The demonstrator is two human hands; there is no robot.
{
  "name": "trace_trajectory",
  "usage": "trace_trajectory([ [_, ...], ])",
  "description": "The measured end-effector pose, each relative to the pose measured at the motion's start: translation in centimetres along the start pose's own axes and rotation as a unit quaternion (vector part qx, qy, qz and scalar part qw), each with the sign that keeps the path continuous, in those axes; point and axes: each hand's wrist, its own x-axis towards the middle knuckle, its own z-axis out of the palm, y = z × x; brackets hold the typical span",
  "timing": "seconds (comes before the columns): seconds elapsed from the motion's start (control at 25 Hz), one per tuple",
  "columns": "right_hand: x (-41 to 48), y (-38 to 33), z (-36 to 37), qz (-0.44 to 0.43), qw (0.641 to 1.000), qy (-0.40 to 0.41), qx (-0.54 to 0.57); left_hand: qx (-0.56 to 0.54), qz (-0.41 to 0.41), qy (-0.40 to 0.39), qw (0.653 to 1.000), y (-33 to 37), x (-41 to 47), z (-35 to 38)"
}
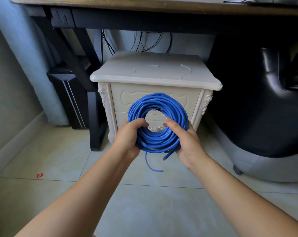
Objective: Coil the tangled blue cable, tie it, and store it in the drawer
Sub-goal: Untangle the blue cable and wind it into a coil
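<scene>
The left grip curls round the left side of the coiled blue cable, the right grip round its right. The coil is held in the air before the shut drawers of the cream nightstand, one end dangling.

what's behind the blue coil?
Cream nightstand, its drawer fronts shut. A silvery handle shows through the hole in the coil. Coil, left hand and right hand cover the fronts' middle.

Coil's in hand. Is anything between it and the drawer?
Nothing loose, but the upper drawer and lower drawer of the nightstand look shut, right behind the blue cable coil. The left hand and right hand both grip it, leaving none free.
</scene>
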Motion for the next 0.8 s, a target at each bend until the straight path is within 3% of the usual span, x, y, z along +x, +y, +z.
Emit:
trace_trajectory([
  [0.12,0.1,0.0,0.0,-0.005,1.0,0.005,0.005,-0.047,-0.038,-0.002,0.998,-0.3,-0.6,0.3],
  [0.32,0.1,0.8,0.0,-0.038,0.988,0.049,-0.139,-0.069,-0.058,-0.02,0.996,-0.7,-1.4,0.3],
  [0.52,0.8,-0.7,-1.1,-0.054,0.988,0.083,-0.121,0.193,-0.018,-0.064,0.979,-0.5,-0.7,-0.3],
  [0.64,0.6,-1.5,-1.5,-0.087,0.972,0.057,-0.213,0.25,0.089,-0.057,0.963,0.2,-0.2,-0.6],
  [0.72,0.2,-1.7,-1.4,-0.112,0.94,0.013,-0.323,0.341,0.176,-0.073,0.921,0.6,0.1,-1.1],
  [0.8,-0.2,-1.4,-1.1,-0.125,0.902,-0.034,-0.413,0.468,0.254,-0.123,0.838,0.6,0.2,-1.6],
])
